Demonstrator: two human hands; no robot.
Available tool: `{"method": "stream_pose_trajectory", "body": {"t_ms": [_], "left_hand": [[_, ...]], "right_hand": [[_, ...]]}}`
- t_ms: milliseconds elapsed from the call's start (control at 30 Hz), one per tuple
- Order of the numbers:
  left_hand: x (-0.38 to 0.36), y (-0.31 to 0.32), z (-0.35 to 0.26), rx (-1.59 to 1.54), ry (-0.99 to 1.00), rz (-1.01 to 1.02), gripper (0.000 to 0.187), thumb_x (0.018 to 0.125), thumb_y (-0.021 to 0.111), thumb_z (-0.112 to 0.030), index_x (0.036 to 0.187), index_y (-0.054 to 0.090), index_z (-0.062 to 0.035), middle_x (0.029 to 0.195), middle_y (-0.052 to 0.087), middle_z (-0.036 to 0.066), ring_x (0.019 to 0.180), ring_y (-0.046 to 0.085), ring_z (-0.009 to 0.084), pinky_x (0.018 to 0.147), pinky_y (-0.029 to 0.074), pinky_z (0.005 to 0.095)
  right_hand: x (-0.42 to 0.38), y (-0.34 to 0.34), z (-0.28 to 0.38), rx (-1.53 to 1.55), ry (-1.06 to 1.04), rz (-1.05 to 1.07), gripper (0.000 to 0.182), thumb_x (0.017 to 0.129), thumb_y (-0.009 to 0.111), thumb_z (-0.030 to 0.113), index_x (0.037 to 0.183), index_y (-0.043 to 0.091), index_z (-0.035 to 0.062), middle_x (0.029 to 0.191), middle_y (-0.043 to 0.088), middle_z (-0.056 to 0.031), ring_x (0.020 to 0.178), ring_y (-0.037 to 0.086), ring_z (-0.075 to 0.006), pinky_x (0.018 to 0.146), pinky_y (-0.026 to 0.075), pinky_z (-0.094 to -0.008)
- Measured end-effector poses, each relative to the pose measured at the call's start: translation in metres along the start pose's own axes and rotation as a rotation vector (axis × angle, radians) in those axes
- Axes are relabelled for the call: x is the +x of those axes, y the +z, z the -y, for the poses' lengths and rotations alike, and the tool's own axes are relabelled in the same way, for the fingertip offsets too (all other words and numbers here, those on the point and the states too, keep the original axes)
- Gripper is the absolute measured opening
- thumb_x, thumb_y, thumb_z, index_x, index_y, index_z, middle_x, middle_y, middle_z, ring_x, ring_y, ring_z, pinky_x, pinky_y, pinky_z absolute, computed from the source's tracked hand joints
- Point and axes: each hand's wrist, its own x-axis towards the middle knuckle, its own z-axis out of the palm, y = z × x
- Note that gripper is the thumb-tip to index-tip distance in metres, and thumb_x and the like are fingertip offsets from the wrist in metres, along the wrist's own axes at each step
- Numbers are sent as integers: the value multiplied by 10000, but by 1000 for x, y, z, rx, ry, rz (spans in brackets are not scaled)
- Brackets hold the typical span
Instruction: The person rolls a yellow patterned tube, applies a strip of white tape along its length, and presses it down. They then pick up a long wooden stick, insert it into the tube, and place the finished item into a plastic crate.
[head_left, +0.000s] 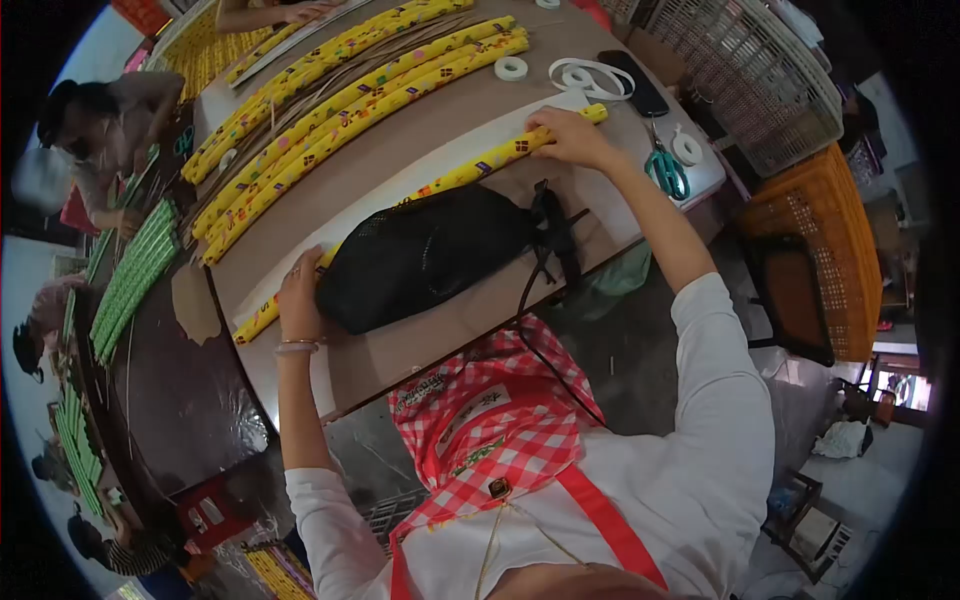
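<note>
A long yellow patterned tube (470, 172) lies slantwise on a white strip (385, 192) on the table. My right hand (572, 138) is closed round it near its far right end. Toward the lower left end, my left hand (299, 298) grips the same tube, its fingers partly hidden behind the hand. A black fabric pouch (430, 255) with a cord sits between my arms, hiding the tube's middle part.
Several yellow patterned tubes (370, 105) lie further back. At the right are teal-handled scissors (667, 172), tape rolls (511, 69), a black phone (636, 84) and a plastic basket (750, 75). Green tubes (134, 280) and other people are at the left.
</note>
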Motion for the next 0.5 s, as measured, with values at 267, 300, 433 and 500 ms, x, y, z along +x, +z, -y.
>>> {"method": "stream_pose_trajectory", "body": {"t_ms": [267,300,433,500], "left_hand": [[-1,-3,-5,8,40,-40,487,743,439,89,1195,487,-83,1191,531,153,1088,504,343,901,408,406],[-2,-2,-4,1,24,-30,496,738,435,95,1197,484,-85,1192,530,152,1089,503,344,904,405,408],[-1,-3,-5,6,14,-16,511,730,428,106,1202,470,-84,1192,530,151,1084,505,345,904,403,409],[-1,-5,-8,4,19,-17,500,739,429,94,1203,467,-87,1191,531,149,1079,507,344,900,405,407]], "right_hand": [[-30,1,-5,-160,-20,-250,394,764,647,290,1117,550,145,1185,519,-49,1116,474,-254,969,346,-385],[-37,-3,-9,-202,-21,-361,374,787,625,306,1123,558,158,1176,520,-43,1095,491,-256,960,353,-385],[-93,-52,-45,-293,396,-514,292,795,617,264,1045,609,114,1051,566,-95,975,557,-289,833,445,-396],[-128,-67,-84,-464,651,-435,258,801,606,263,1000,624,100,1000,576,-133,966,535,-318,800,449,-417]]}}
